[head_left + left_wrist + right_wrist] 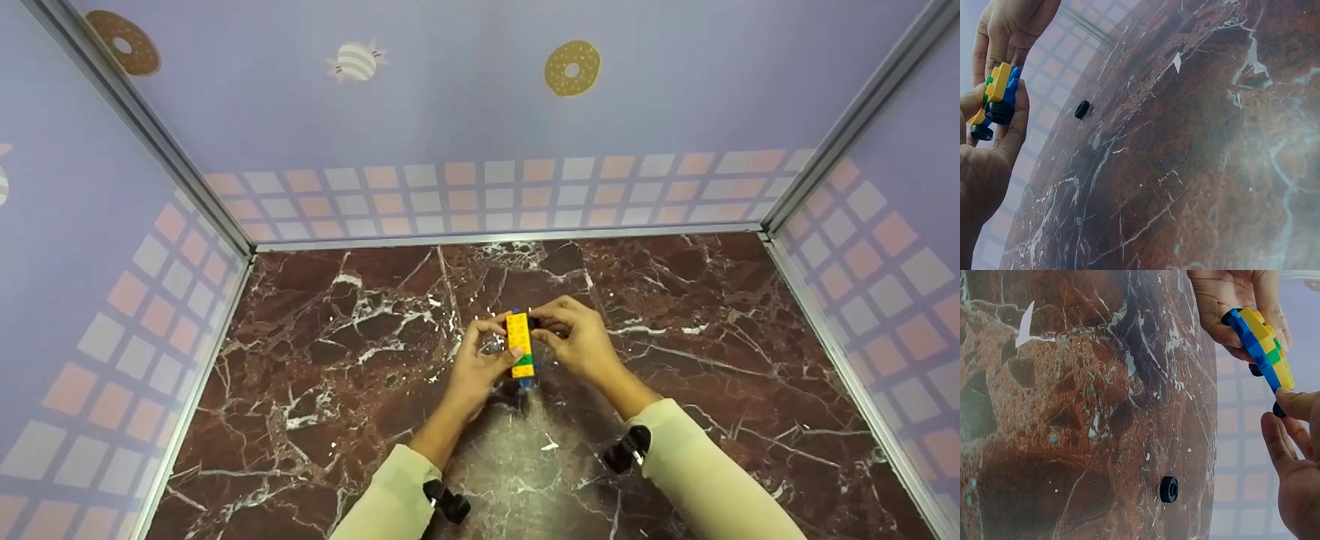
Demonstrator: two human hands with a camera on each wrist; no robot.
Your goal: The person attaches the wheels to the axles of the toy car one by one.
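Observation:
A toy car of building blocks, yellow and green above a blue base, is held off the table. My left hand grips it from the left, thumb on top near its close end. Black wheels sit at one end of the car in the left wrist view. With thumb and fingers, my right hand pinches a black wheel against the car's far right side. Whether that wheel is fully seated cannot be seen. Another black wheel stands loose on the table.
The dark red marbled tabletop has white veins and a white sliver-shaped mark. Lilac panels with printed sweets and a checked border enclose it at the back and both sides.

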